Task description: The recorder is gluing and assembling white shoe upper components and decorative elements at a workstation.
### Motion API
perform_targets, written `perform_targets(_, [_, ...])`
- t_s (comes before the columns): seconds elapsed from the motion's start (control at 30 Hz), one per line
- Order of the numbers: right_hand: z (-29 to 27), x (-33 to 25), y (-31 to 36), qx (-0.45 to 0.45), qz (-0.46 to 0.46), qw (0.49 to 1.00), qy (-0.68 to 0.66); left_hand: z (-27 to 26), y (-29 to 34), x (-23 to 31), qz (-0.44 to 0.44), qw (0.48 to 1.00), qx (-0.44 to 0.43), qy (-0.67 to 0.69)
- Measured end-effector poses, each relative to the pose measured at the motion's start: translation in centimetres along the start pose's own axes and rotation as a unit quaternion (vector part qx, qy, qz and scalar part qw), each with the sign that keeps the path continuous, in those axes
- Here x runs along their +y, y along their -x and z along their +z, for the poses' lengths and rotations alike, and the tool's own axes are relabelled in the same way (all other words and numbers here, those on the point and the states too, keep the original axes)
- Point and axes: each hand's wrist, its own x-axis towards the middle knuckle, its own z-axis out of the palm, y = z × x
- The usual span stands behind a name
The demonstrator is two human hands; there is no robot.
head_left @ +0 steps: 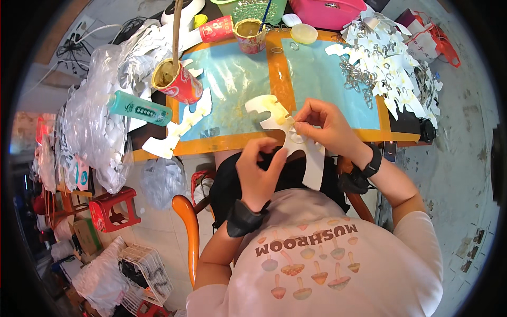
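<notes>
A white cut-out sheet with curved notches and yellowish smears at its far end is held over the table's near edge, slanting toward my lap. My right hand pinches it around the middle, by a small round white part. The fingertips hide what else may be between them. Beside the sheet's left edge, my left hand has thumb and fingers apart, the thumb tip close to the sheet; whether it touches I cannot tell. A similar white cut-out lies at the table's left.
Red cups of brownish paste stand on the table, near a green bottle. Metal rings and heaped white cut-outs lie right. Green and pink tubs stand far back. A wooden chair arm is left of me.
</notes>
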Motion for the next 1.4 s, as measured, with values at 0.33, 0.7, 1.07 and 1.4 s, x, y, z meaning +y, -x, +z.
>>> perform_targets(0.33, [3.0,-0.8,2.7,0.071,-0.003,0.984,-0.165,0.9,-0.4,0.8,-0.001,0.987,-0.055,0.153])
perform_targets(0.7, [2.1,0.2,2.9,-0.043,0.038,0.997,-0.056,0.9,-0.6,-0.1,-0.031,0.957,-0.017,0.288])
perform_targets(1.07, [-1.6,-0.9,1.1,-0.107,0.075,0.991,-0.026,-0.2,-3.2,-0.4,-0.103,0.940,-0.003,0.324])
perform_targets(1.4, [-2.5,0.3,0.8,-0.132,0.079,0.983,-0.101,1.4,-2.5,-0.6,-0.070,0.943,0.066,0.320])
